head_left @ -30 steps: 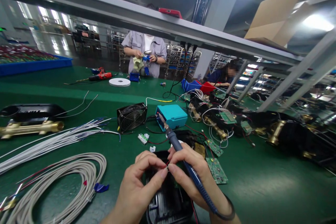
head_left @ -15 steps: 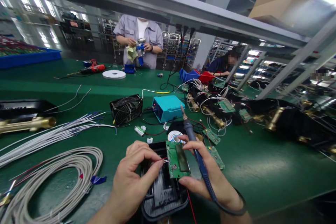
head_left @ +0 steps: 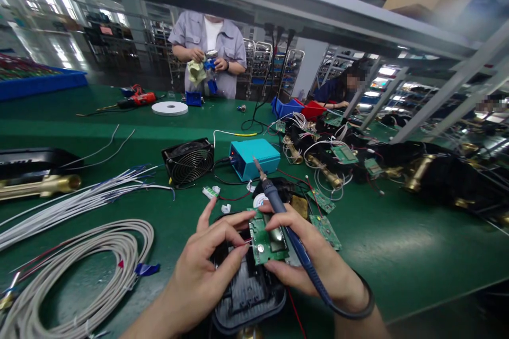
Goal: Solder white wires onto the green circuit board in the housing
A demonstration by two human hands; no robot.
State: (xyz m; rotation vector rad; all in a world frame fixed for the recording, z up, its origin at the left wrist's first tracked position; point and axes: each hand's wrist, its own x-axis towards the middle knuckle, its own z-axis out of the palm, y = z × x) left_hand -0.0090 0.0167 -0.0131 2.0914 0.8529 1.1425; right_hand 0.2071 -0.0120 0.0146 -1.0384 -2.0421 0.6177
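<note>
Between thumb and fingertips my left hand [head_left: 217, 257] pinches thin wires [head_left: 248, 242] at the left edge of a green circuit board [head_left: 260, 241]. The board has a dark display on its face. My right hand [head_left: 306, 251] grips the board by its upper and lower edges. A blue-grey soldering iron [head_left: 292, 222] also rests in that hand, its tip pointing up and away from the board. Below both hands lies an open black plastic housing [head_left: 250, 304], partly hidden by them. A red wire runs out beside its right side.
Behind the board stand a turquoise soldering station [head_left: 256, 159] and a black fan [head_left: 189, 163]. Coiled grey cable [head_left: 95, 243] and white wires [head_left: 99, 193] lie left. More circuit boards [head_left: 324, 230] and brass fittings [head_left: 324, 169] are right. A co-worker [head_left: 209, 58] stands across the bench.
The soldering iron's tip has swung left as my right hand shifted slightly left. My left index finger has lifted, and other left fingers now reach the board's top edge.
</note>
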